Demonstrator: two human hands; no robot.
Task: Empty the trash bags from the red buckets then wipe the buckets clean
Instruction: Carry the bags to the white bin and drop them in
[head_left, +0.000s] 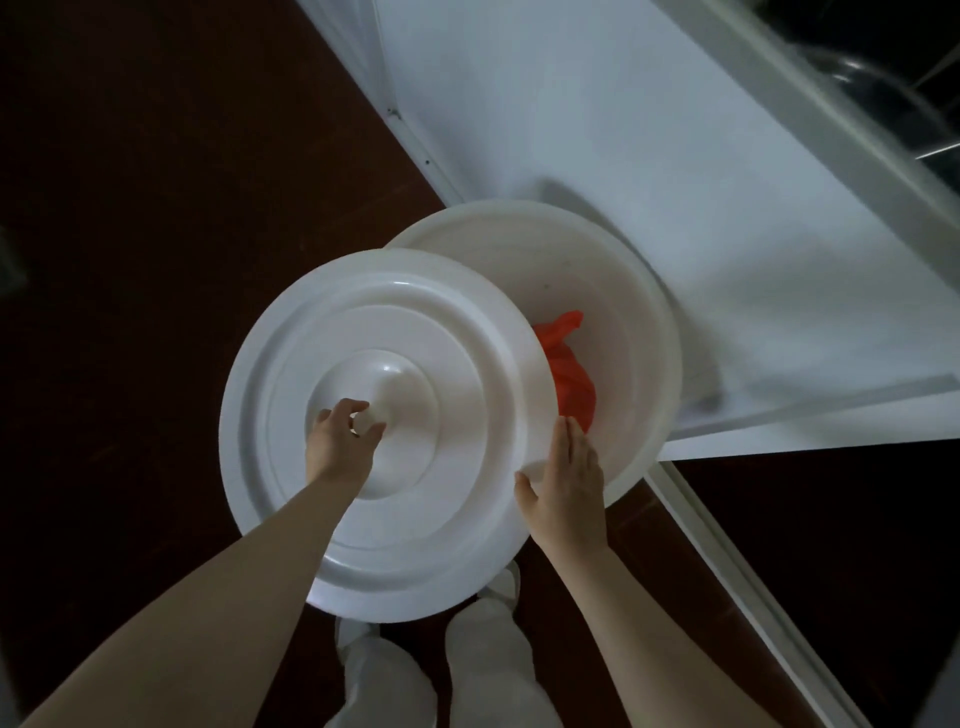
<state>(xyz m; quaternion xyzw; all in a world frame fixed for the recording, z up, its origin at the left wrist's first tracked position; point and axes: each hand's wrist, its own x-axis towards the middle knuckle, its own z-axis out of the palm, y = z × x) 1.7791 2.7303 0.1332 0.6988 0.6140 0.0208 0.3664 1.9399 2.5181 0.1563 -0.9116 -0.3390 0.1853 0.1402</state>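
Observation:
A large round white lid (415, 332) is held over a big white bin (639, 312) and covers its near left part. My left hand (340, 436) is shut on the lid's centre knob. My right hand (566, 478) grips the lid's right edge, fingers over the rim. Inside the bin, at the uncovered right side, lies a tied red trash bag (569, 374). No red bucket is in view.
The bin stands on a dark brown floor (156, 260) against a white panel or door (623, 130) that slopes off to the upper right. A white frame edge (727, 551) runs down the right. My legs in light trousers (483, 670) stand just below the lid.

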